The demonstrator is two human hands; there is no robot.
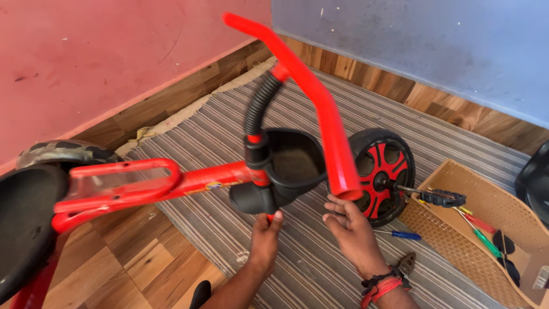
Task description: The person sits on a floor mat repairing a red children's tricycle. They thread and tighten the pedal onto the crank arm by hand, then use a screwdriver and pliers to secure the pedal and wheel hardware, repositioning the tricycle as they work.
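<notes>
A red child's tricycle (217,180) lies tilted over a striped mat. My left hand (264,237) grips the bottom of the black steering column under the black front basket (294,163). My right hand (351,229) is spread just below the open end of the red handlebar tube (337,154), fingertips close to it, holding nothing. A black corrugated sleeve (260,103) runs up the stem to the handlebar. The front wheel (384,171), black with red spokes, stands behind the handlebar, with a black pedal (443,198) sticking out to the right.
A tan woven basket (457,234) at the right holds screwdrivers with red and green handles. A blue-handled screwdriver (405,234) and pliers (406,263) lie on the striped mat (320,269). A black seat (23,223) and rear wheel (63,151) sit at left. Red and blue walls stand behind.
</notes>
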